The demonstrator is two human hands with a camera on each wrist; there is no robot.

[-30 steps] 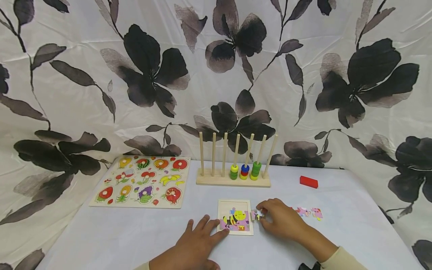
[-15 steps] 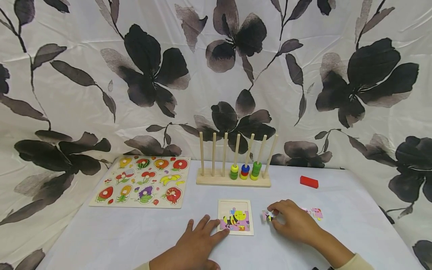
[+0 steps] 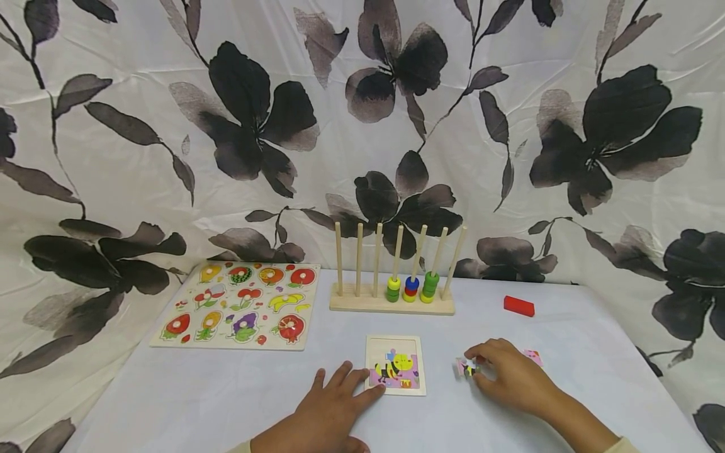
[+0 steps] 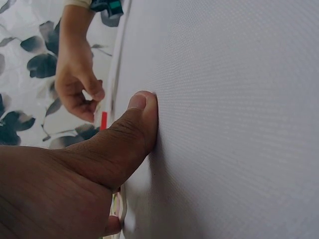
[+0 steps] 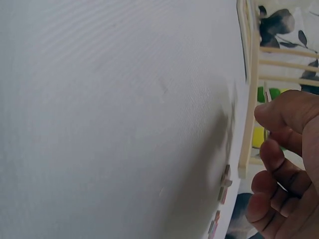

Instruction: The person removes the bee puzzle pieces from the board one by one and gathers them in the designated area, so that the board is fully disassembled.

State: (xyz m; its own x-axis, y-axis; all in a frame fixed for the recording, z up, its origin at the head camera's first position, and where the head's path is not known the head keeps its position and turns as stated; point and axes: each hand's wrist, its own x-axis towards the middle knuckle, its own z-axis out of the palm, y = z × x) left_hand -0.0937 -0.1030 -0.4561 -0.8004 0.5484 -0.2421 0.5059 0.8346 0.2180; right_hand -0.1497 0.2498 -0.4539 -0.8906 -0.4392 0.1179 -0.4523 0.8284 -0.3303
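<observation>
A small wooden frame puzzle (image 3: 394,393) with a yellow bee picture lies on the table at the front middle. My left hand (image 3: 331,409) rests spread beside it, with fingertips on its left edge and lower corner. To the right of the frame, my right hand (image 3: 512,377) pinches a small jigsaw piece (image 3: 466,369) in pink, black and yellow between thumb and fingers. In the right wrist view the piece (image 5: 266,92) shows edge-on above the thumb. Another pink puzzle piece (image 3: 533,357) lies behind the right hand, partly covered by it.
A wooden fruit puzzle board (image 3: 235,308) lies at the back left. Behind the bee frame stands a wooden peg rack (image 3: 391,304) with coloured rings on several pegs. A red block (image 3: 518,306) lies at the back right. A floral cloth (image 3: 391,138) hangs behind the table.
My right hand has moved right, away from the frame, carrying the jigsaw piece with it. It now covers more of the loose pieces. The left hand has stayed in place.
</observation>
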